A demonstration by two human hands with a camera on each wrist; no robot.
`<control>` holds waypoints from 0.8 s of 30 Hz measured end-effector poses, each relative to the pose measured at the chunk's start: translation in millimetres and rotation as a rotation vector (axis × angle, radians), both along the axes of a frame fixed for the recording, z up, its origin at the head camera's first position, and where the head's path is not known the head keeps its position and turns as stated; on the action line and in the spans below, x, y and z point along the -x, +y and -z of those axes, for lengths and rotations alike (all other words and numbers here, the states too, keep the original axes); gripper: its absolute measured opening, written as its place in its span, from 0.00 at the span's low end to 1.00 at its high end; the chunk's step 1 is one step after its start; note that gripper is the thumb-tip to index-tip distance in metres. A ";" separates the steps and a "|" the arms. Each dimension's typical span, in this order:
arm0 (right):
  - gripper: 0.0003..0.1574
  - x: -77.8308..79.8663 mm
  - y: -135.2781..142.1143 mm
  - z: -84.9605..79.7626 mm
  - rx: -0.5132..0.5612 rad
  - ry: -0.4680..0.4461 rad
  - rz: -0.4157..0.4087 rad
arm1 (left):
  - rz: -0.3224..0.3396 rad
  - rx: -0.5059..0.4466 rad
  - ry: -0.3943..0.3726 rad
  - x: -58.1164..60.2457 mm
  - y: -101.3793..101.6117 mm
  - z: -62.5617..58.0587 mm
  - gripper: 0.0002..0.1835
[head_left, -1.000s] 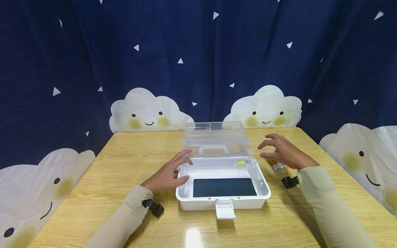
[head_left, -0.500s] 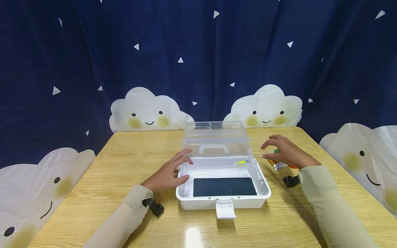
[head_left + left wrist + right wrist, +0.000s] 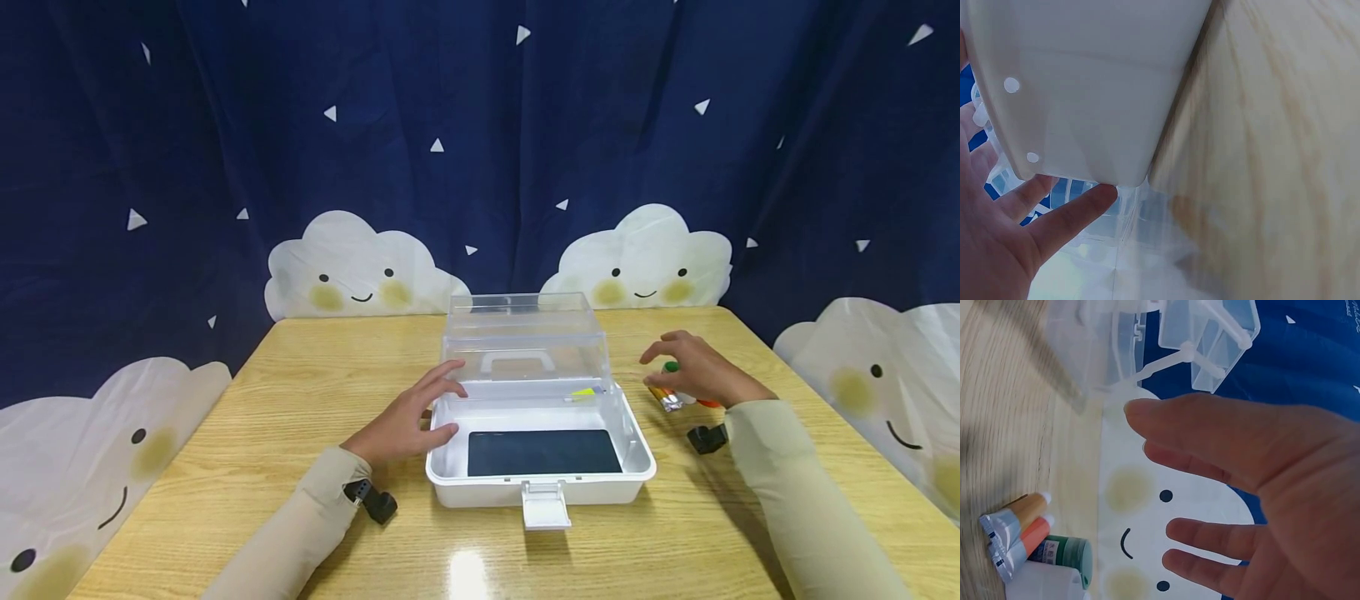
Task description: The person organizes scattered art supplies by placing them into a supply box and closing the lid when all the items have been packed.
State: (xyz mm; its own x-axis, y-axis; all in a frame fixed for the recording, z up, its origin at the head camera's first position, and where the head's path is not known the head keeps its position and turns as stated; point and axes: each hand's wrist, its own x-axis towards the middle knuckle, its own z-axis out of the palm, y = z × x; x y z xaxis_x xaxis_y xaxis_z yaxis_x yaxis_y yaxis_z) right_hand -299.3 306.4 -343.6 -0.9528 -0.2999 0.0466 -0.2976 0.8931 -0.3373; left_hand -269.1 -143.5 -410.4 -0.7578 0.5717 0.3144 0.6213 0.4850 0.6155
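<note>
A white plastic storage box (image 3: 487, 493) stands on the table with its clear lid (image 3: 525, 333) raised and its front latch hanging down. Inside lies a dark flat rectangle (image 3: 543, 452). My left hand (image 3: 405, 423) rests at the box's left side, fingers spread and loosely bent; in the left wrist view the fingertips (image 3: 1107, 192) are right at the box's back corner. My right hand (image 3: 701, 369) is held over the table to the right of the box, fingers relaxed, with nothing in it. Beneath it are an ochre paint tube (image 3: 1030, 509), an orange tube (image 3: 1035, 532) and a green-topped jar (image 3: 1072, 559).
A small yellow item (image 3: 582, 392) lies along the box's back edge. Next to the jar is a white container (image 3: 1041, 582). Behind the wooden table (image 3: 337, 358) hangs a dark blue curtain (image 3: 420, 75) with clouds on it.
My right hand has drifted slightly right and down, away from the box, so more of the tubes and the green top shows. The left hand and the box have stayed put.
</note>
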 end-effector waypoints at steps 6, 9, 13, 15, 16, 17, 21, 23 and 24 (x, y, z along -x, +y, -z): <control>0.22 4.0 3.8 4.9 -0.007 -0.014 0.016 | -0.003 -0.002 -0.005 -0.3 0.1 -0.3 0.22; 0.21 5.3 5.0 6.6 -0.017 -0.010 0.019 | -0.003 -0.003 -0.006 -0.8 0.2 -0.8 0.22; 0.21 6.3 6.8 8.5 -0.036 -0.001 0.023 | -0.009 0.004 -0.009 -1.2 0.3 -0.9 0.22; 0.22 7.0 8.0 9.5 -0.046 0.000 0.024 | -0.011 0.007 -0.010 -1.1 0.2 -0.9 0.22; 0.22 7.3 8.7 10.0 -0.053 -0.002 0.026 | -0.013 0.010 -0.012 -1.0 0.1 -0.8 0.22; 0.23 7.5 9.4 10.3 -0.058 -0.004 0.030 | -0.013 0.011 -0.013 -0.9 0.1 -0.9 0.22; 0.23 8.1 11.1 11.7 -0.065 -0.029 0.041 | -0.014 0.014 -0.016 -0.8 0.2 -1.2 0.22; 0.23 7.9 11.7 12.1 -0.061 -0.042 0.045 | -0.013 0.013 -0.017 -0.6 0.3 -1.1 0.22; 0.23 7.9 11.8 12.2 -0.059 -0.048 0.046 | -0.013 0.012 -0.016 -0.6 0.4 -0.9 0.22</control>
State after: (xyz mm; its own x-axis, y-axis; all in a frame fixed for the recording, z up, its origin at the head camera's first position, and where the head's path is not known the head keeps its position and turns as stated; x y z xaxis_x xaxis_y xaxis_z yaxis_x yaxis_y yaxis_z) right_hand -307.2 318.2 -355.8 -0.9665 -0.2563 -0.0156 -0.2403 0.9243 -0.2963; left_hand -268.6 -143.2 -409.5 -0.7701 0.5655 0.2953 0.6050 0.5005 0.6192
